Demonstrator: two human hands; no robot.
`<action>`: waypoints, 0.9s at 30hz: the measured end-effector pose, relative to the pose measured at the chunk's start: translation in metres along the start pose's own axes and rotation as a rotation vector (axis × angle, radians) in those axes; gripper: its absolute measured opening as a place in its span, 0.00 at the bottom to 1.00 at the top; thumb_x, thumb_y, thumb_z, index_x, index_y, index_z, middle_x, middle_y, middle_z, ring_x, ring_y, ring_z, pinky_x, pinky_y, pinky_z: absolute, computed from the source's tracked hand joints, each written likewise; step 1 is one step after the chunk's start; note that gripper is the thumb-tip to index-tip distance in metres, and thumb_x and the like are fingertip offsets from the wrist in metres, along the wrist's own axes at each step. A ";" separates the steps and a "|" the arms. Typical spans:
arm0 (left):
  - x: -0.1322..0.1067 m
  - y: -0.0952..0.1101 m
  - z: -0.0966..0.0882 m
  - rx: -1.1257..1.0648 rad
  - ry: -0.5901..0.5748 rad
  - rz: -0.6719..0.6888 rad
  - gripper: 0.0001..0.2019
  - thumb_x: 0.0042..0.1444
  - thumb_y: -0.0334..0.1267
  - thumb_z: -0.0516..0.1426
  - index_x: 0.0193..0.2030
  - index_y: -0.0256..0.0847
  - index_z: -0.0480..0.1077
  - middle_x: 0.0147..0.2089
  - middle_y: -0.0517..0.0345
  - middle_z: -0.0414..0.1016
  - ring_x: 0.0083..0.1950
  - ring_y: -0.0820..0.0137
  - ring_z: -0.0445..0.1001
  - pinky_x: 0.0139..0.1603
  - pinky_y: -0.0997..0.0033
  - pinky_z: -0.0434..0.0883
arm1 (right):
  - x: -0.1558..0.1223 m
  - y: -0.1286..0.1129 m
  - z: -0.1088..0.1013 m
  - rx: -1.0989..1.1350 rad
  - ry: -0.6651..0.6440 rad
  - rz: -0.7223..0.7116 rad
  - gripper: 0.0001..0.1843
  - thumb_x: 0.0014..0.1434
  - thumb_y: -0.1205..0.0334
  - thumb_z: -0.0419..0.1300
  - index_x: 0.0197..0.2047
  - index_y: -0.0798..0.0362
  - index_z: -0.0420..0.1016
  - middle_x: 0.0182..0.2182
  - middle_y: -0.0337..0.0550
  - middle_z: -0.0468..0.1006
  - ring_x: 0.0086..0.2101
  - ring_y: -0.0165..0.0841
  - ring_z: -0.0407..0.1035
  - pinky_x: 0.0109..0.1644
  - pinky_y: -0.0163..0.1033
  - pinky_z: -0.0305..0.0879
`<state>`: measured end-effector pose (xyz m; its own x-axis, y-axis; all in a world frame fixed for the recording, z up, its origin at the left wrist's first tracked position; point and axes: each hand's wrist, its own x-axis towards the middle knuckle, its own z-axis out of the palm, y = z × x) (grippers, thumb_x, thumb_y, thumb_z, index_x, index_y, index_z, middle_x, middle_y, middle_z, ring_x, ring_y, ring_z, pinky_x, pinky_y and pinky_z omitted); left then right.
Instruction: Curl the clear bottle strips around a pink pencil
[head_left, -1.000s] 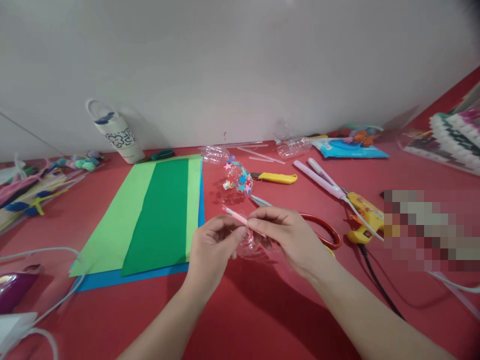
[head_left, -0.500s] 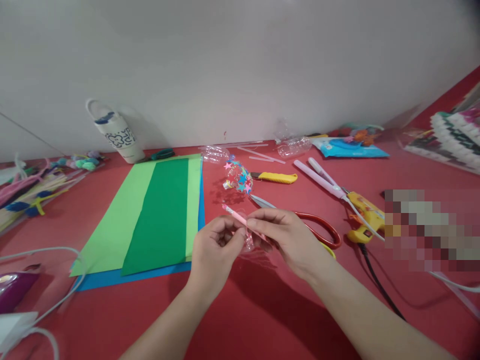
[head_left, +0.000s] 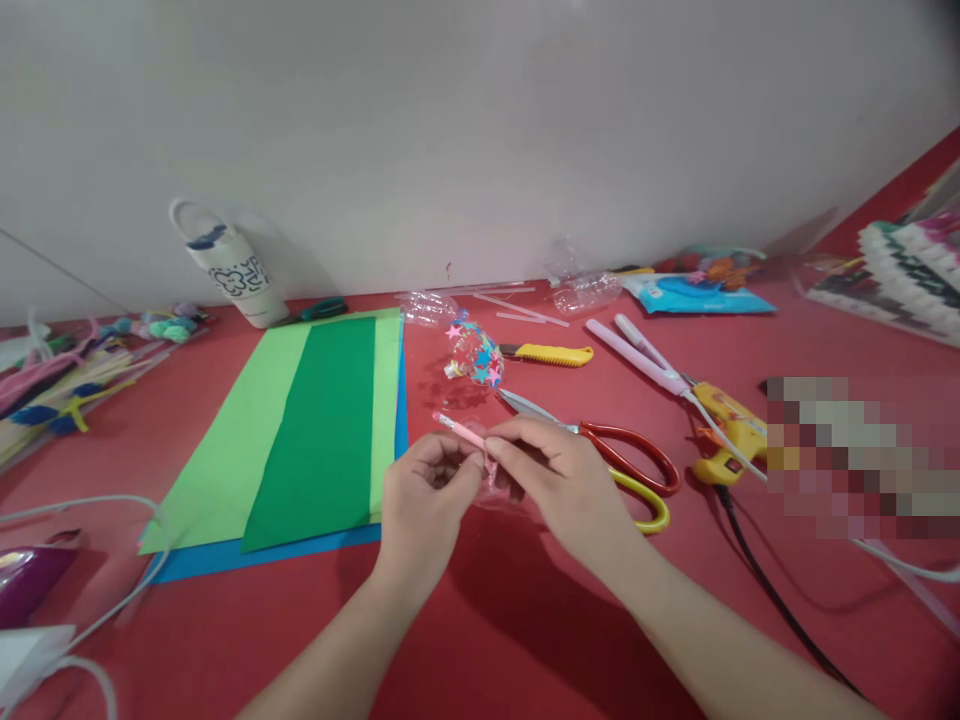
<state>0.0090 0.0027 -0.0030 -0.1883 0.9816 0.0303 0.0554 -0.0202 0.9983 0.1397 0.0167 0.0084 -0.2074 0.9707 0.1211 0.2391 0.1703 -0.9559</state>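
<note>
Pink and slender, a smooth pencil (head_left: 463, 431) with a shiny silvery band near its blunt end slants between the two hands. Thumb and fingertips of the right hand (head_left: 574, 480) are closed on its shaft; the left hand (head_left: 424, 500), fingers curled, pinches a crinkled clear plastic piece (head_left: 491, 478) just under the pencil, its outline mostly hidden by the fingers. Beneath both lies the glossy red worktop (head_left: 465, 650).

Beyond the hands sits a rounded see-through plastic form (head_left: 474, 355) dotted with flat pink and blue stars, beside a cutter (head_left: 555, 355) with a ridged yellow handle. Scissors (head_left: 637, 450), one loop red and the other yellow, lie just past the right hand, partly behind it. Farther off to that side are a lilac two-armed tool (head_left: 637, 358) and a yellow hard-plastic glue gun (head_left: 731, 435) trailing a black cord.

Left of the left hand, flat light-green sheets (head_left: 232, 450) carry a dark-green strip (head_left: 322, 430) with one slightly wavy edge; blue shows below them. Behind the sheets, a white tumbler (head_left: 236, 280) with a loop handle bears a dark flower-like outline and blocky lettering, too small to read surely.
</note>
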 end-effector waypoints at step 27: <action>0.003 0.006 -0.002 -0.060 -0.041 -0.086 0.04 0.46 0.34 0.61 0.26 0.37 0.71 0.19 0.65 0.70 0.16 0.83 0.60 0.16 0.83 0.59 | 0.001 -0.003 -0.006 -0.112 -0.012 -0.004 0.08 0.59 0.66 0.54 0.31 0.52 0.74 0.20 0.34 0.71 0.19 0.26 0.63 0.25 0.31 0.58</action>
<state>0.0071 0.0054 0.0034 -0.1491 0.9872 -0.0569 -0.0188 0.0547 0.9983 0.1441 0.0177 0.0131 -0.2196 0.9681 0.1206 0.3426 0.1923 -0.9196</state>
